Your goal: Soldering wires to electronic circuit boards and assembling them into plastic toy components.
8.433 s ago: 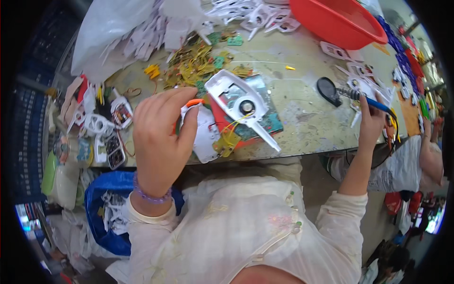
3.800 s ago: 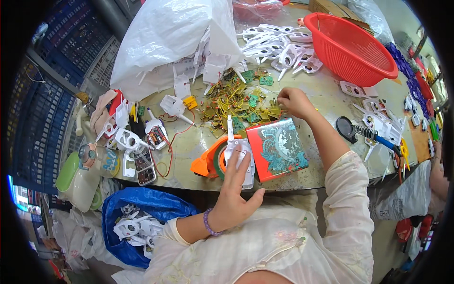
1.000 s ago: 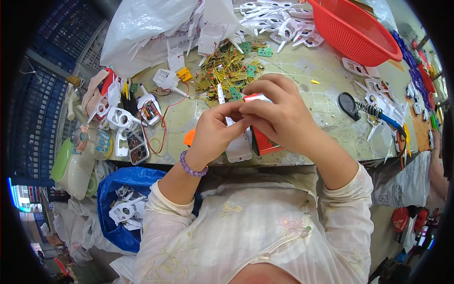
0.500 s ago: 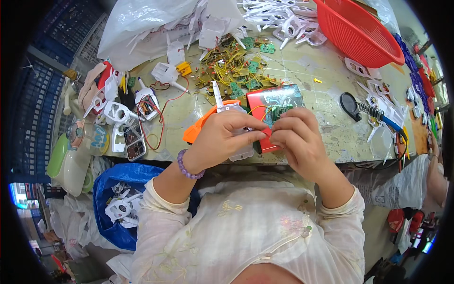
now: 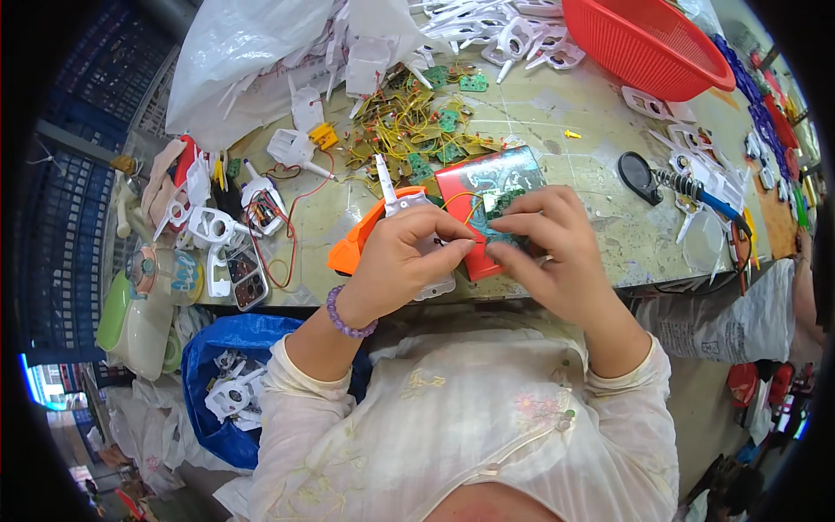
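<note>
My left hand (image 5: 404, 261), with a purple bead bracelet at its wrist, pinches thumb and forefinger together over a white plastic housing (image 5: 405, 205); anything between the tips is too small to make out. My right hand (image 5: 561, 252) faces it, thumb and forefinger apart, its other fingers curled beside a green circuit board (image 5: 497, 202). That board rests on a box with a red side (image 5: 454, 181), and yellow wires run from it toward the housing. An orange piece (image 5: 352, 248) lies under the housing, partly hidden by my left hand.
Behind the box spreads a heap of wired circuit boards (image 5: 409, 117). A red plastic basket (image 5: 648, 52) stands far right, with a soldering iron (image 5: 709, 202) and its coiled stand nearer. White housings (image 5: 213, 226) lie left; a blue bag (image 5: 204, 348) of similar parts hangs below the table edge.
My right thumb and forefinger have parted and drawn slightly away from my left fingertips. The whole view has shifted a little, moving the table things leftward.
</note>
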`<action>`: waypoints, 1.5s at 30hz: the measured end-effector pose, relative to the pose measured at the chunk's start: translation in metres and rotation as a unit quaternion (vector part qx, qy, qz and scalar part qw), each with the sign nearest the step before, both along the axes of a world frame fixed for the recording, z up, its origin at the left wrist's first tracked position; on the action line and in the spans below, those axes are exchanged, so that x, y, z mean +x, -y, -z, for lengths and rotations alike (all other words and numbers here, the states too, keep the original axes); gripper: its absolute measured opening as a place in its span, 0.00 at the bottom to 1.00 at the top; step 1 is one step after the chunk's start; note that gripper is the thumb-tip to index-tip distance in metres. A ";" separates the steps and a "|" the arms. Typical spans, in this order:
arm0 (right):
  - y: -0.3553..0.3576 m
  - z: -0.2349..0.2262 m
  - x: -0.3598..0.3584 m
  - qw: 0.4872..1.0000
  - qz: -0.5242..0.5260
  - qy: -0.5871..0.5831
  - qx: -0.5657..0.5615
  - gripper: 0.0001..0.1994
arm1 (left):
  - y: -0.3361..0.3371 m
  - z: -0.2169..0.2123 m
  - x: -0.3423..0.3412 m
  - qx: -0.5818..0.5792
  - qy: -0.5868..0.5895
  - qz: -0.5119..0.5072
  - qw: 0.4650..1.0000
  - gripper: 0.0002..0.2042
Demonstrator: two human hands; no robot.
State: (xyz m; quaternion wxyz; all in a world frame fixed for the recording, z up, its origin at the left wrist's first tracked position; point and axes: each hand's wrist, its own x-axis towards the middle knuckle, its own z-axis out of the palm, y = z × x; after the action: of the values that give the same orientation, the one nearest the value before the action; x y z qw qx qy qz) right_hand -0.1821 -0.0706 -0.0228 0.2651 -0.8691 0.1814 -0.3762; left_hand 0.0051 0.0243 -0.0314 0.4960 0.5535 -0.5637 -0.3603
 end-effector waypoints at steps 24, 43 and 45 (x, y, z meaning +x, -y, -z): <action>0.020 0.004 0.005 0.989 0.122 -0.067 -0.050 0.13 | 0.006 -0.002 0.001 -0.155 0.201 -0.068 0.965 0.06; 0.031 0.000 0.005 0.995 0.012 -0.103 -0.013 0.15 | 0.022 0.001 -0.005 -0.178 0.277 0.012 0.944 0.05; 0.032 0.001 0.005 0.994 0.009 -0.104 -0.014 0.15 | 0.022 0.001 -0.006 -0.176 0.271 0.010 0.946 0.05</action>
State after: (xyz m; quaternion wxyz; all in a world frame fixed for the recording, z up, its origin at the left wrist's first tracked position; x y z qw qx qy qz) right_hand -0.1771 -0.1021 -0.0235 0.2295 -0.9052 0.2109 -0.2888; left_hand -0.0005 0.0022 -0.0322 0.4106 0.5283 -0.7369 -0.0964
